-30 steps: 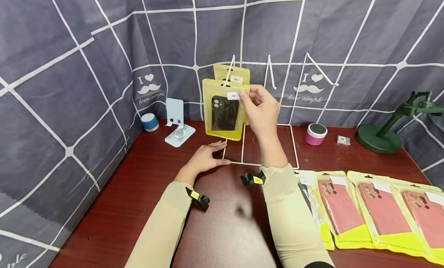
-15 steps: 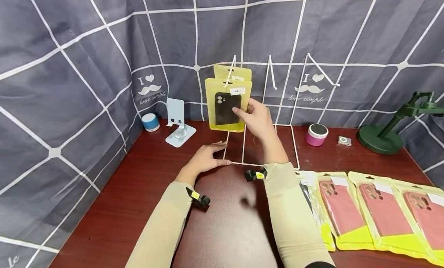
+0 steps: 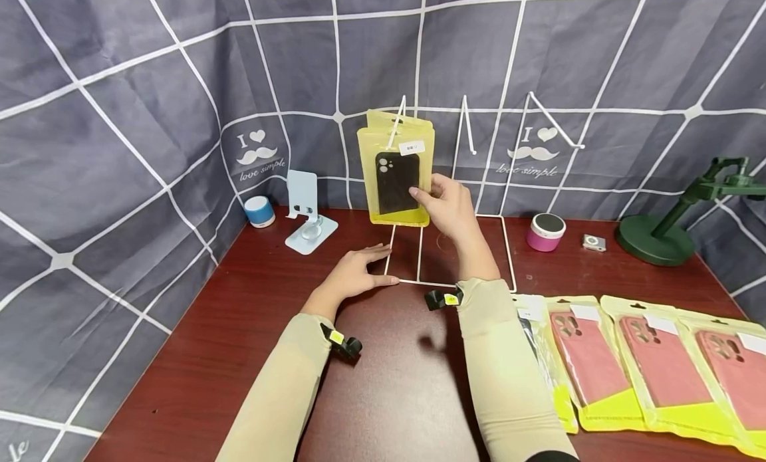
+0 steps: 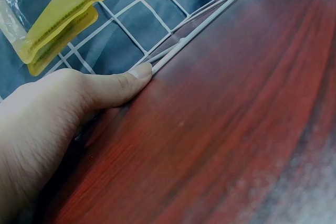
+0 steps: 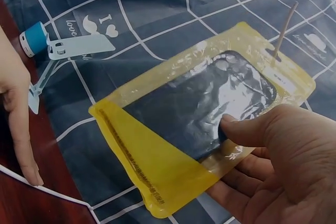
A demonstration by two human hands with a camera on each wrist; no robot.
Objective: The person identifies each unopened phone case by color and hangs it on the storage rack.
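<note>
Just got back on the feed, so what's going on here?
A person's right hand pinches a yellow pouch with a black phone case inside. The pouch is on the leftmost prong of a white wire rack, with another pouch hanging behind it. The left hand touches the rack's base. On the table at the right lie three pouches with pink cases, and one with a dark case, partly hidden by the sleeve.
</note>
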